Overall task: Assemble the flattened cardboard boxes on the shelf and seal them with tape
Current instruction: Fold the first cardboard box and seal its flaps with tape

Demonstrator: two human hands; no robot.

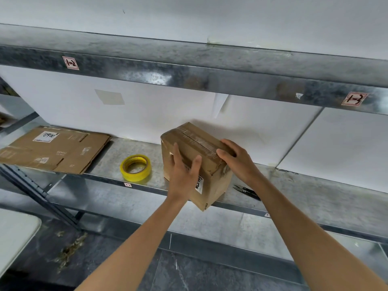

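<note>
An assembled brown cardboard box (195, 143) stands on the metal shelf (294, 185), its top flaps closed under a strip of clear tape. My left hand (182, 175) lies flat against its near side with fingers straight. My right hand (237, 160) rests over the top right edge, fingers curled onto the taped top. A yellow tape roll (135, 168) lies flat on the shelf left of the box. Flattened cardboard boxes (54, 149) lie stacked at the shelf's left end.
Small black snips (246, 191) lie on the shelf just right of the box, near the front edge. An upper shelf beam (189, 78) runs overhead. A white panel backs the shelf. A pale table corner (14, 234) sits at lower left.
</note>
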